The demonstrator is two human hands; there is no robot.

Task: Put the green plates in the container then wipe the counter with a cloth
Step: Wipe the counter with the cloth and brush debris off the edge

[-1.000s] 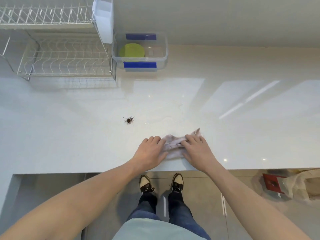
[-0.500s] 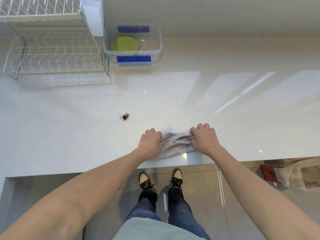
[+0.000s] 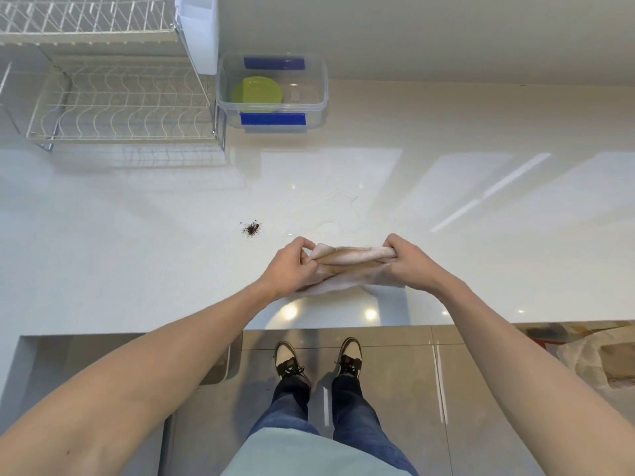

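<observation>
Both hands gripped the cloth (image 3: 347,266) near the front edge of the bench (image 3: 481,218): the left hand (image 3: 292,266) pinched its left end with fingers and thumb curled round the fabric, and the right hand (image 3: 407,264) was clenched round its right end. The cloth was stretched between them in a folded band, its lower fold lying on the bench. The green plates (image 3: 257,90) lay inside the container (image 3: 321,87), a clear tub with blue clips at its near and far sides, standing at the far side of the bench just right of the rack (image 3: 113,108). A small heap of dark crumbs (image 3: 252,229) sat on the bench to the left of the left hand and a little farther off, and a thin puddle (image 3: 326,211) spread just beyond the cloth
</observation>
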